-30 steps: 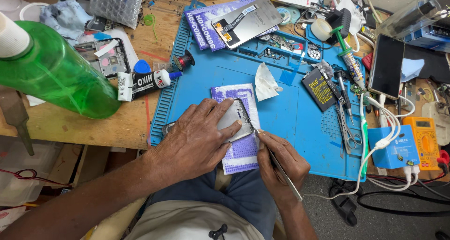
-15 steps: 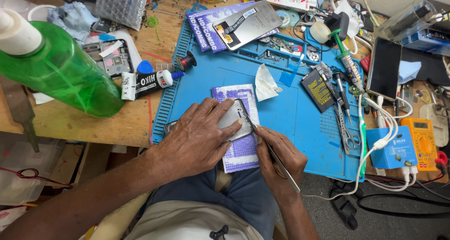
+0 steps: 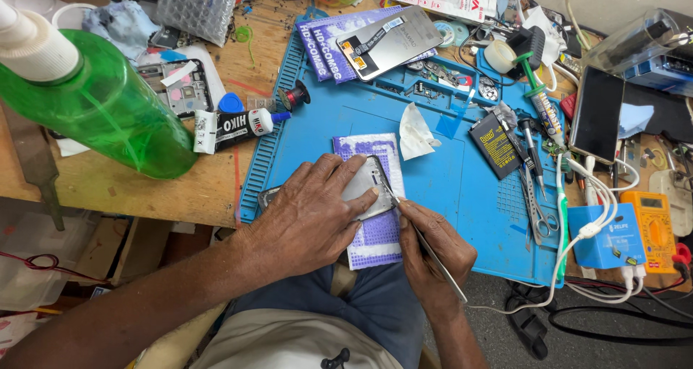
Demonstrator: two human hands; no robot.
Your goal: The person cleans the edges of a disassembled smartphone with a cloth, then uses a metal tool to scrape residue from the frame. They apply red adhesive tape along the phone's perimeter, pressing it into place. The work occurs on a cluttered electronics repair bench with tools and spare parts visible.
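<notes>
**Phone frame being pried on the blue mat**

A wooden bench (image 3: pixel 144 189) is carrying everything, and it is crowded; a blue work mat (image 3: pixel 462 181) is covering its middle, with loose screws and small parts lying in the trays along its far edge; a large green bottle (image 3: pixel 101 113) with a white cap is lying tilted at the left, just beside a black-and-white glue tube (image 3: pixel 234 127); a display panel (image 3: pixel 390 41) with its flex cable is resting on purple packaging at the back; a dark phone (image 3: pixel 595 113) is lying at the right, near an orange multimeter (image 3: pixel 653 228), a blue charger box (image 3: pixel 606 235) and white cables; a small black battery (image 3: pixel 494 144), a crumpled tissue (image 3: pixel 415 131) and tweezers are sitting between them.

At the mat's near edge, the left hand (image 3: pixel 310 221) is pressing down flat on a silver phone frame (image 3: pixel 372 189), which is lying on a purple grid sheet (image 3: pixel 372 232); the left grip is spread over the frame rather than closed round it; the right hand (image 3: pixel 433 250) is pinching a thin metal pry tool (image 3: pixel 433 257), its tip touching the frame's right edge.

As a judgement, the work is looking partly done; the device is already stripped to its frame, with battery and panel set apart; the edge work is in hand, and any reassembly appears to be left.

Below the bench, dark cables are trailing on a grey floor.
</notes>
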